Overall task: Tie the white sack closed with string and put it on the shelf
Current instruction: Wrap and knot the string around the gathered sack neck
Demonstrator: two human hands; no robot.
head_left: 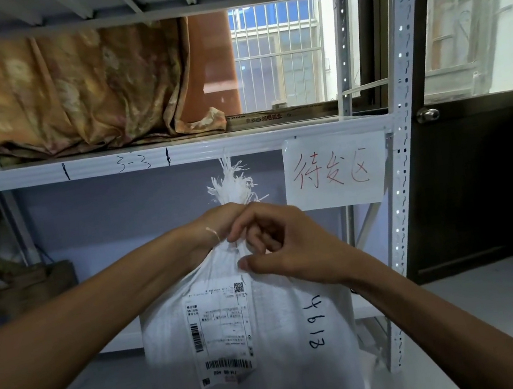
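A white woven sack [281,341] stands upright in front of me, with a shipping label and handwritten digits on its side. Its gathered neck ends in a frayed tuft [231,184] that sticks up above my hands. My left hand [216,226] is clenched around the neck, and a thin string [214,234] crosses its wrist. My right hand [276,241] pinches the sack fabric just below the neck with thumb and fingers. Behind the sack runs a white metal shelf [155,156] marked "3-3".
A brown patterned cloth [71,95] is piled on the upper shelf. A paper sign with red writing [333,170] hangs from the shelf edge at right. A perforated shelf post [403,151] stands at right, a dark door [468,181] beyond it. A lower shelf board lies under the sack.
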